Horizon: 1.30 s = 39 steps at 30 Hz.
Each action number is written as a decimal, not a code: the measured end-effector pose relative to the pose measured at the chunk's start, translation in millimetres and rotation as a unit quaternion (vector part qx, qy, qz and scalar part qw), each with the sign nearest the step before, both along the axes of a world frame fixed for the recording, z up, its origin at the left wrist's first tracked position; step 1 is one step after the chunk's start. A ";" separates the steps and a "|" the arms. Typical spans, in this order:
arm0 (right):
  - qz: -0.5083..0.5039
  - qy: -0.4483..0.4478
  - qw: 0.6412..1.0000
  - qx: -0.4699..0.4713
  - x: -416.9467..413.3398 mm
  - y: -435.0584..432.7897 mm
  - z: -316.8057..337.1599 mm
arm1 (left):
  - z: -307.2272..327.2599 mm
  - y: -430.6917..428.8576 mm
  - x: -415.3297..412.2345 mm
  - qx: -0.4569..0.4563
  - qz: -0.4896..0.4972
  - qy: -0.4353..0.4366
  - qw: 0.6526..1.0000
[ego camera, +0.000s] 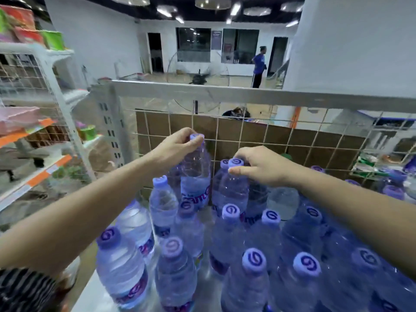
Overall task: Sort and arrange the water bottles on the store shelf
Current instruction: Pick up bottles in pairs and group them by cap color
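Note:
Several clear water bottles with purple caps stand crowded on a white shelf [207, 280]. My left hand [177, 145] grips the cap of one tall bottle [195, 172] near the back, raised above its neighbours. My right hand [258, 165] pinches the cap of another bottle [234, 188] just to the right of it, close to the wire grid. Both arms reach in from the near corners over the front rows of bottles.
A white wire grid back panel [247, 140] with a metal top rail [225, 92] closes the shelf behind the bottles. Another shelving unit [45, 136] with orange price strips stands at left. A person [258, 66] stands far off in the open room.

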State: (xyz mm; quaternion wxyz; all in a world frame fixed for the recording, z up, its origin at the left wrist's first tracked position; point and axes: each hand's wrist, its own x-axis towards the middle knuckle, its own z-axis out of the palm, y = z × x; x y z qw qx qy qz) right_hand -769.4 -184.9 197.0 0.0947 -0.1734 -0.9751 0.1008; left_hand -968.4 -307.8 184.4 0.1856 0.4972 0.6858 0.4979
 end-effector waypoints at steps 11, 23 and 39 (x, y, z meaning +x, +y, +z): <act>-0.035 -0.135 0.990 0.021 -11.6 -14.8 -23.1 | -18.1 -2.9 -17.6 -0.192 -0.038 0.199 0.960; -0.061 0.103 0.986 -0.116 41.5 -7.3 16.8 | -7.2 4.8 -10.1 -0.278 -0.056 0.279 0.917; -0.151 0.073 0.979 -0.114 67.7 104.6 -33.2 | -7.5 75.5 142.6 -0.130 -0.125 0.241 0.954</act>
